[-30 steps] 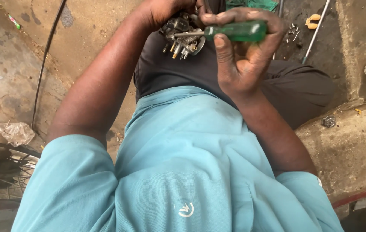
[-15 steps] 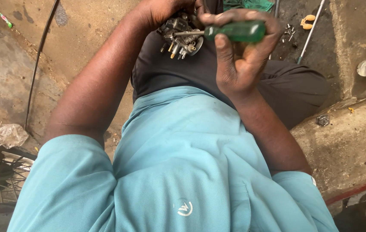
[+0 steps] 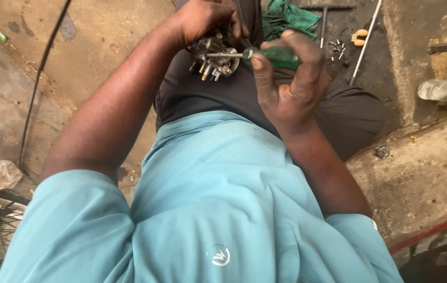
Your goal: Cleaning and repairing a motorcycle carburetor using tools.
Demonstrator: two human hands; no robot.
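Observation:
My left hand (image 3: pixel 205 20) grips a small grey metal engine part (image 3: pixel 214 56) with brass fittings, holding it over my lap at the top of the view. My right hand (image 3: pixel 286 84) is closed around the green handle of a screwdriver (image 3: pixel 273 55). Its steel shaft points left, and the tip is in the metal part. Both arms reach out from my teal shirt, over dark trousers.
A green rag (image 3: pixel 286 15) lies on the dirty floor beyond my knees. Several small screws (image 3: pixel 337 48) and an orange piece (image 3: pixel 360 36) lie beside a long thin rod (image 3: pixel 366 42). A clear plastic bottle (image 3: pixel 446 90) is at the right, a black cable (image 3: pixel 40 78) at the left.
The view has shifted slightly, so hands and part sit a little lower in frame. The grip on the screwdriver and the part is the same.

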